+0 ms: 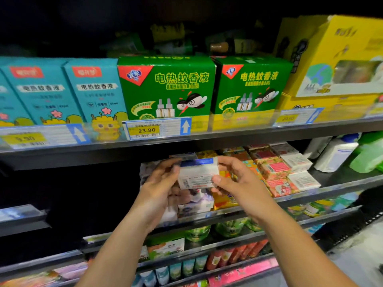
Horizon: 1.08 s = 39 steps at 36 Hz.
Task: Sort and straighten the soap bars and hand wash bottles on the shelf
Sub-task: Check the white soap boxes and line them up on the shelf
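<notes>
A white soap bar box with a blue top stripe (196, 172) is held in front of the middle shelf (335, 187). My left hand (159, 181) grips its left end and my right hand (234, 177) pinches its right end, thumb on the front face. Behind and below it lie white and blue soap packs (194, 201) and a yellow pack (223, 199). To the right, red and orange soap bars (273, 168) and white soap bars (302, 181) sit in rows. White hand wash bottles (335, 152) and a green refill pouch (369, 156) stand at the far right.
The upper shelf carries teal boxes (62, 92), green mosquito liquid boxes (167, 88) and yellow boxes (339, 59), with price tags (147, 129) on its rail. Lower shelves hold green pouches (196, 233) and small tubes (186, 268). The left part of the middle shelf is dark.
</notes>
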Tool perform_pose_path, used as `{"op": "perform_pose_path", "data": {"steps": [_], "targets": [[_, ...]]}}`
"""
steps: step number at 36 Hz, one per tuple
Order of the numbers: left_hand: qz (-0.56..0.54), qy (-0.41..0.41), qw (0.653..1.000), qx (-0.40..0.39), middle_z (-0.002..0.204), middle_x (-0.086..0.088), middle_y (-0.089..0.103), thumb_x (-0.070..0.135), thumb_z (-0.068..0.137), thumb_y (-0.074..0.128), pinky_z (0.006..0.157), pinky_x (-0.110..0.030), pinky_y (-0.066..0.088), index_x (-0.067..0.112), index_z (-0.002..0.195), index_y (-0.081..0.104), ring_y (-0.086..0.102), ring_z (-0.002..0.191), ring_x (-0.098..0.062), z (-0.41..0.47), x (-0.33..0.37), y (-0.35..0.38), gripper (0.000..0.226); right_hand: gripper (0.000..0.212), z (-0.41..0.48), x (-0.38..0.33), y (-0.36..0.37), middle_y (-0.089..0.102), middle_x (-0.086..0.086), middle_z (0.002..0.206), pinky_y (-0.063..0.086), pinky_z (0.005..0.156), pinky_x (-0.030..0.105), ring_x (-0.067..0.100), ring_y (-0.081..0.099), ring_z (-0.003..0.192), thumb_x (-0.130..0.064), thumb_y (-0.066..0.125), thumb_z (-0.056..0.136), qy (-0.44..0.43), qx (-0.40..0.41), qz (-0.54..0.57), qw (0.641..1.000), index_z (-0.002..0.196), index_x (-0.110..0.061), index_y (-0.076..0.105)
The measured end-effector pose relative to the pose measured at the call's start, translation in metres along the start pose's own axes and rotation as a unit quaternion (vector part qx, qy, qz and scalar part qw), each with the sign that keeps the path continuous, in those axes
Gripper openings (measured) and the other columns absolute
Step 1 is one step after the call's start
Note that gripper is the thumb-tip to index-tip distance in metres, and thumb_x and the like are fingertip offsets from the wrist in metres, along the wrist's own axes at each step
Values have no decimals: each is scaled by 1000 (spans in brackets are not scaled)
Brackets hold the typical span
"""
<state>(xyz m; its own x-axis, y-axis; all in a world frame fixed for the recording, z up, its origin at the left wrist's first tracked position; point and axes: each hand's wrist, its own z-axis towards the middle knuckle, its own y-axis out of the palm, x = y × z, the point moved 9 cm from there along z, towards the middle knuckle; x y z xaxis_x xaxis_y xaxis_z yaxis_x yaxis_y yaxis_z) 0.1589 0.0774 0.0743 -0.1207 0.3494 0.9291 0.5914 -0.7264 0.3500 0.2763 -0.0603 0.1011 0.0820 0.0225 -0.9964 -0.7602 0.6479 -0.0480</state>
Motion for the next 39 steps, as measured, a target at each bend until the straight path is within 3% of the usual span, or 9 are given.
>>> {"op": "perform_pose_path", "data": {"steps": [5,8,13,17,21,27,31,35,39], "targets": [[-59,32,996,63,93,-15,68,12,94,59,52,-37,60,9,94,57,71,69,-27,1,-4,-5,4,14,0,20,12,71,-1,106,56,78,35,20,67,91,-24,66,88,47,-5,122,991,99,-26,73],[-74,49,993,75,94,-7,67,-5,93,57,49,-40,60,7,86,53,71,74,-21,4,-8,-8,14,14,3,21,9,69,-4,103,49,78,25,9,64,85,-26,71,92,18,45,9,999,77,-25,70],[-56,94,992,57,94,11,73,-19,86,57,57,-36,61,12,102,55,72,86,-13,3,-5,-12,34,45,5,17,17,72,-22,99,54,76,19,-2,66,86,4,71,86,8,-10,-10,1000,121,-21,57],[27,109,993,41,103,24,72,-15,88,60,81,-40,59,18,108,58,69,97,-3,1,-5,-11,39,68,5,22,13,67,-20,118,57,92,37,7,66,107,-10,86,76,27,-50,-120,991,132,-32,56],[91,127,988,-11,103,24,72,-16,87,61,80,-39,57,17,107,58,69,92,-5,3,-7,5,39,82,2,20,8,56,-14,138,47,104,32,4,55,123,-42,89,71,0,-77,-325,943,143,-33,51],[109,117,982,-99,91,14,75,-17,88,60,67,-22,56,18,114,57,71,83,-6,13,-21,53,43,60,-12,10,-18,60,-10,107,50,79,33,9,56,98,-56,74,72,-60,-40,-474,878,123,-29,56],[202,101,962,-154,100,21,69,22,88,67,80,-31,55,25,117,57,67,94,-2,28,-43,97,31,51,-31,16,-61,62,-6,100,45,72,29,10,56,92,-48,73,71,-53,25,-502,863,116,-27,59],[492,193,837,-140,125,14,55,56,91,48,96,-34,44,32,122,57,52,113,-11,47,-63,132,40,63,-59,36,-134,63,-2,109,45,75,31,16,58,99,-49,76,71,18,101,-526,844,126,-23,58],[693,284,637,-180,130,0,52,48,90,46,106,-40,40,24,124,61,44,124,-27,61,-99,183,44,86,-96,58,-214,61,-8,117,48,83,28,13,59,105,-67,60,61,90,165,-506,841,138,-30,51]]}}
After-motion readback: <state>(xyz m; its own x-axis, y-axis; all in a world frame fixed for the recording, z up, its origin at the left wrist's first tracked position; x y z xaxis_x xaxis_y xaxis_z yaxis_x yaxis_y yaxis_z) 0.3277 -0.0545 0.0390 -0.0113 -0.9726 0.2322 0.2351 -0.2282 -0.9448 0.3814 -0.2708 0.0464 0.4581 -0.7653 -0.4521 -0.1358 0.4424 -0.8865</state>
